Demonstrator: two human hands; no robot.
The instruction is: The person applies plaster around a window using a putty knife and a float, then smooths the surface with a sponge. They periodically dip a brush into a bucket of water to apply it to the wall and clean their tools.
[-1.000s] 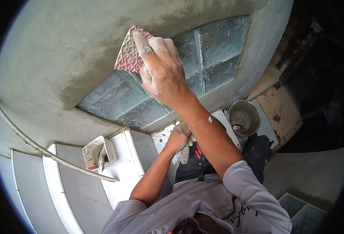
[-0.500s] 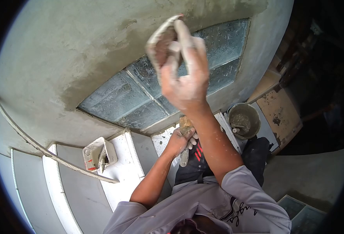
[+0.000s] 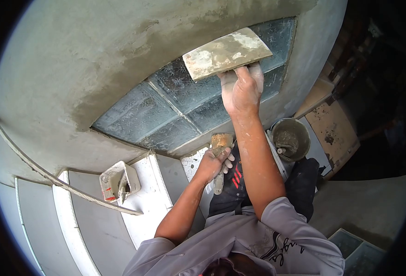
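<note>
My right hand is raised in front of a glass-block window and grips a rectangular float by its lower edge; the float's mortar-smeared flat face is turned toward me. Lower down, near my waist, my left hand is closed on a small trowel with a rusty, mortar-caked blade pointing up and its handle hanging below the fist. Fresh grey plaster covers the wall around the window.
A bucket with mortar and a tool in it stands below the window at the right. A small white container sits on white stair treads at the left. A curved rail crosses the steps. More glass blocks lie at lower right.
My right hand swung from the left part of the window to the upper right and turned the float over, from its patterned pink face to its mortar-covered face. The left hand stayed put.
</note>
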